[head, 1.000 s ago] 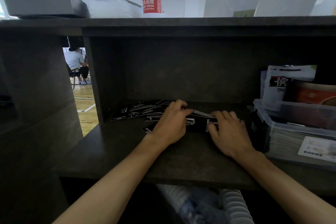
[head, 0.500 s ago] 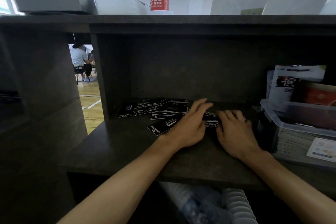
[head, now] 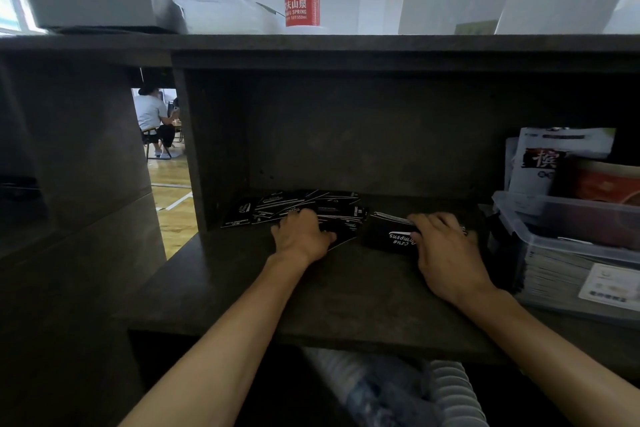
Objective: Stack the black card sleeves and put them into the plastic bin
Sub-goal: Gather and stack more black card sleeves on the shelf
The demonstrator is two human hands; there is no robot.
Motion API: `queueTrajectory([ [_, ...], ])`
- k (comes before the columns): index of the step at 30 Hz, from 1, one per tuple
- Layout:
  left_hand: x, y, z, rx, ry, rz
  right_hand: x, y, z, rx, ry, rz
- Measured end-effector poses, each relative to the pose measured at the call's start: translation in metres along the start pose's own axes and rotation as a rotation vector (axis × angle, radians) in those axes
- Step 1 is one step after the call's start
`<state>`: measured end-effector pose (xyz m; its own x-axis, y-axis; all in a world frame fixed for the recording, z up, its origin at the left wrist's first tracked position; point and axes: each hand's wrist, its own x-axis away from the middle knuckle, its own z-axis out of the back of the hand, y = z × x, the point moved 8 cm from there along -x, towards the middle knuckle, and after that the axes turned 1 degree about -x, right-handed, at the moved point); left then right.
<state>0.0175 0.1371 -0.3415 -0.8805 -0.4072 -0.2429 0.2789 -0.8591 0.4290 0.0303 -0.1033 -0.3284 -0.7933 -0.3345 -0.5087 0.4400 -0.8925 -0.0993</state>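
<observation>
left hand [head: 302, 234] flat on loose sleeves [head: 294, 206] — right hand [head: 446, 246] grips stack [head: 388, 236]

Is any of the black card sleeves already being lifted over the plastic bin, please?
No, the black card sleeves lie on the shelf under both hands, left of the plastic bin.
</observation>
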Motion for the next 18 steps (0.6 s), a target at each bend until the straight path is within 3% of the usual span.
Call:
queueTrajectory([
  [3, 0.001, 0.0, 0.014, 0.215, 0.077, -0.02, 0.0, 0.0, 0.0, -0.012, -0.006, -0.006],
  [6, 0.002, -0.004, 0.026, 0.879, 0.135, 0.021, -0.001, 0.001, -0.001, -0.019, -0.007, -0.012],
  [8, 0.004, 0.0, 0.023, 1.231, 0.079, 0.048, -0.001, 0.001, -0.001, -0.019, -0.004, -0.016],
  [11, 0.003, 0.015, 0.016, 1.485, 0.001, -0.005, -0.002, 0.002, -0.001, -0.02, 0.0, -0.024],
  [14, 0.003, 0.028, 0.007, 1.396, -0.017, -0.103, -0.002, 0.002, -0.002, -0.03, -0.005, -0.03],
  [18, 0.008, 0.033, 0.0, 0.933, 0.08, -0.17, -0.002, 0.003, -0.002, -0.046, -0.001, -0.038],
])
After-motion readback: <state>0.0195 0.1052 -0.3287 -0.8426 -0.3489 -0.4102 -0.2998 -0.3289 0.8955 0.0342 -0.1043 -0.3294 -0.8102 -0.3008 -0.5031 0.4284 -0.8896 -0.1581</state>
